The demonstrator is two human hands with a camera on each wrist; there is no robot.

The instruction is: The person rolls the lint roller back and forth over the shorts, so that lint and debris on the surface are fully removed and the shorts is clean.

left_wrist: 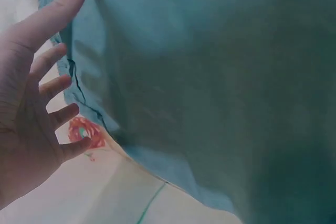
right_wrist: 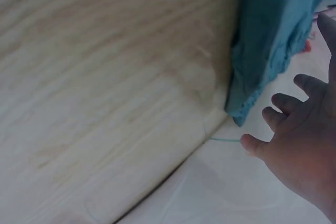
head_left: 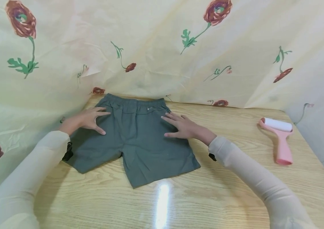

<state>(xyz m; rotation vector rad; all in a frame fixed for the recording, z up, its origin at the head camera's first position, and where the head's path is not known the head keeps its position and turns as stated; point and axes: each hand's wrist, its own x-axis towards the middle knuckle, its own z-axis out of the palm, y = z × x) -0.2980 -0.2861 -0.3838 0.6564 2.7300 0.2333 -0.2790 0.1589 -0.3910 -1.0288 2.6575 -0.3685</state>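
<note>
A pair of grey-green shorts (head_left: 144, 136) lies spread on the wooden table, its gathered elastic waistband (head_left: 133, 102) toward the back and its legs toward the front. Over the left leg is my left hand (head_left: 90, 119), fingers spread and thumb apart. My right hand (head_left: 183, 127) is over the right side of the shorts, its fingers extended toward the middle. Both palms appear in the wrist views, the left hand (left_wrist: 37, 87) beside the cloth and the right hand (right_wrist: 304, 129) near the waistband corner. Neither hand grips anything.
On the right of the table (head_left: 219, 194) lies a lint roller (head_left: 280, 136) with a pink handle and white roll. A cream curtain (head_left: 156, 47) with red flowers hangs along the back and left edges. A bright light reflection crosses the front of the tabletop.
</note>
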